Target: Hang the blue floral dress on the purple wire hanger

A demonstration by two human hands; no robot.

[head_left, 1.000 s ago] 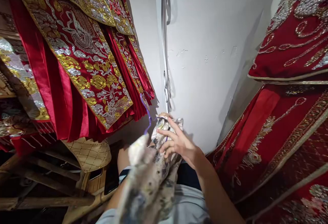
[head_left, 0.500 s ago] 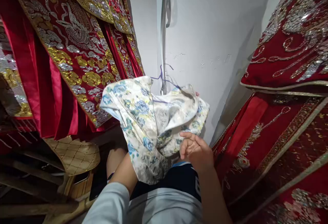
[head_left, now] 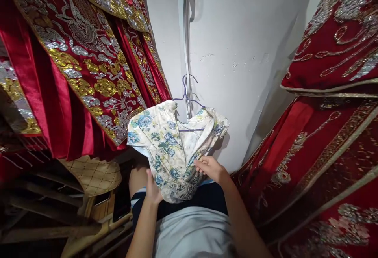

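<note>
A cream blouse (head_left: 168, 151) with blue and yellow flowers hangs in front of me on a thin purple hanger (head_left: 185, 92). Its V-shaped neckline faces me and its lower part is gathered. My right hand (head_left: 211, 168) pinches the front edge of the blouse just below the neckline, at its right side. At the lower left edge of the blouse is my left hand (head_left: 154, 191). Its thumb points up, apart from the cloth, while its other fingers are largely hidden behind the fabric.
Red garments with gold and silver embroidery (head_left: 97, 65) hang at the left, and a beaded red dress (head_left: 333, 132) at the right. Behind the hanger, a narrow metal strip (head_left: 186, 33) runs down the pale wall (head_left: 242, 53). Wooden furniture (head_left: 88, 206) stands lower left.
My left hand has come out from under the blouse to its lower left edge. My right hand has closed on the front edge. The blouse now hangs flatter, with its neckline spread toward me.
</note>
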